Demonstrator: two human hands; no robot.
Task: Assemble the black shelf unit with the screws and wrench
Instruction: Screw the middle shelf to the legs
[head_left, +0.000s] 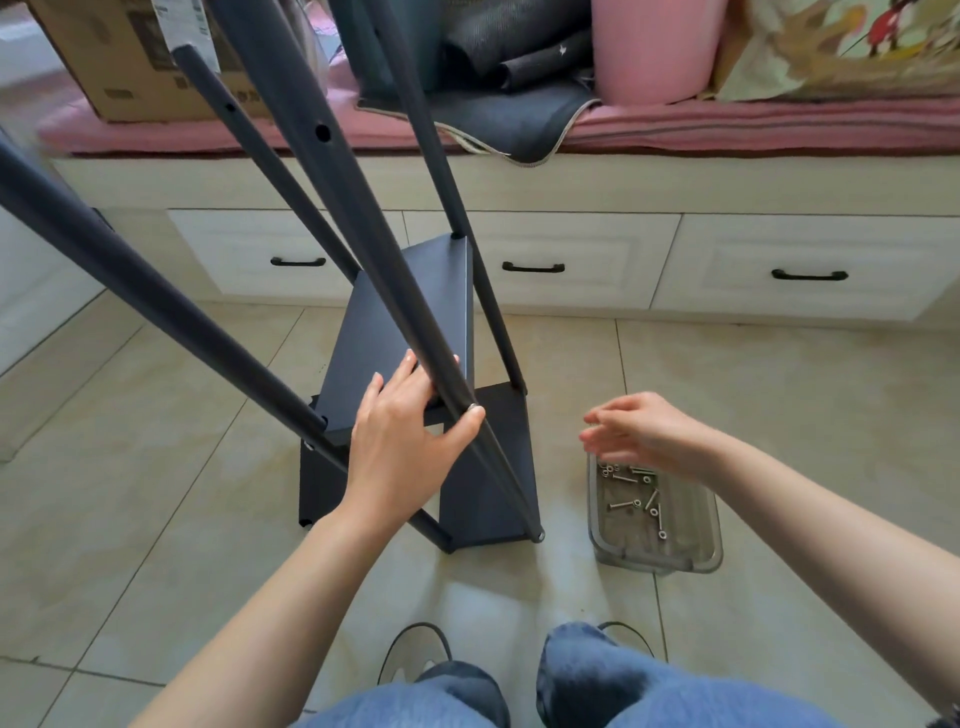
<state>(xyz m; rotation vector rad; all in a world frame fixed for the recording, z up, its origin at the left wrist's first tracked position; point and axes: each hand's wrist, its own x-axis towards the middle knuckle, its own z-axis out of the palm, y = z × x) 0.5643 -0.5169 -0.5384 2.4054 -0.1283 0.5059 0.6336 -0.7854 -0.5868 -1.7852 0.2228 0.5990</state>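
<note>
The black shelf unit (410, 332) stands on the tiled floor with two black panels between several long black poles that rise toward the camera. My left hand (408, 436) grips the upper panel's near edge, fingers over the top and thumb against the near pole (363, 228), where a silver screw head (473, 408) shows. My right hand (639, 428) hovers with relaxed fingers above the clear plastic box (691, 551), which holds several silver screws (636, 493). I see nothing held in my right hand. No wrench is in sight.
A low white cabinet with black drawer handles (533, 267) runs behind the shelf, topped by a pink cushion (727, 124). A cardboard box (130, 62), dark cloth and a pink bin (654, 47) sit on it. My knees and shoes are at the bottom edge.
</note>
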